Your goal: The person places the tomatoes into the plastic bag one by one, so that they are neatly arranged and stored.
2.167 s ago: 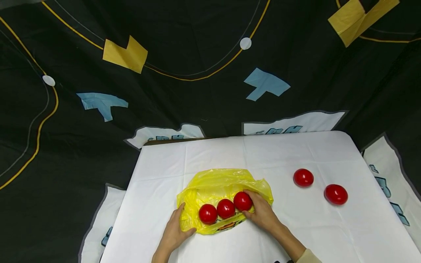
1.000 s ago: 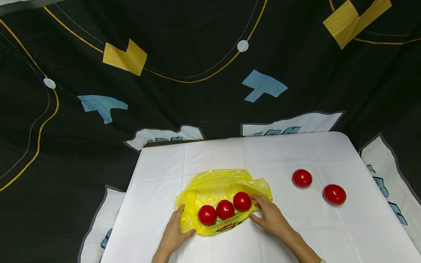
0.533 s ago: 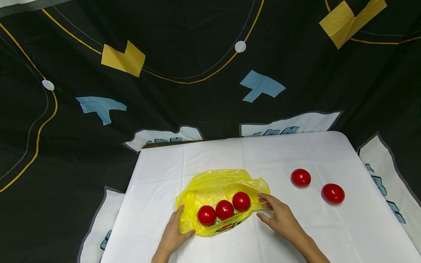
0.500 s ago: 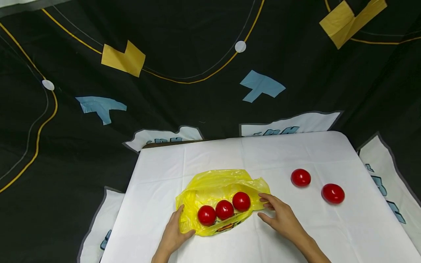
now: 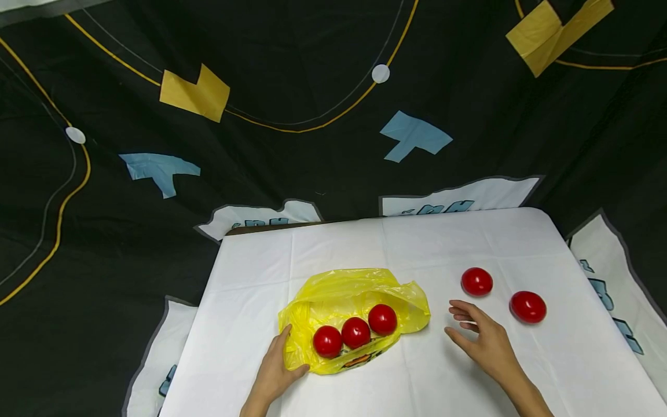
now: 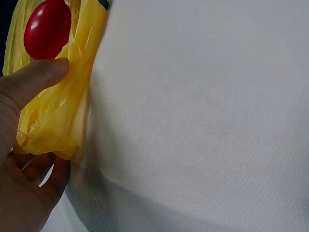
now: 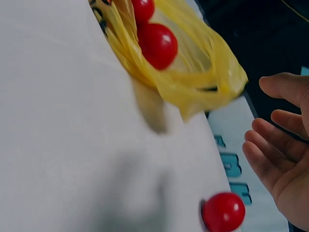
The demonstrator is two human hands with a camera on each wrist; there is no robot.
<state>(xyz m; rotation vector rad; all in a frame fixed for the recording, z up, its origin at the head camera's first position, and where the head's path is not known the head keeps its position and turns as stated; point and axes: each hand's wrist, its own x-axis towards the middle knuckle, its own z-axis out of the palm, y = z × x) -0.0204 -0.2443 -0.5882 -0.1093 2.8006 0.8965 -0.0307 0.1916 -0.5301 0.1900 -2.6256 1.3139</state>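
A yellow plastic bag lies on the white-covered table with its mouth spread. Three smooth, shiny red balls sit in a row inside it: a left one, a middle one and a right one. At the bag's left end my left hand holds the plastic, thumb on the near side and fingers behind, as the left wrist view shows. My right hand is in the air right of the bag, fingers loosely bent and nothing in them. Beyond it lies a loose red ball, with another red ball farther right.
The white tablecloth covers the table up to its far edge. Behind it hangs a dark cloth backdrop with yellow and blue shapes. White printed patches show along the table's edge.
My right hand has let go of the right-hand ball in the bag and moved away to the right, toward the loose balls. The left hand has stayed at the bag's left end.
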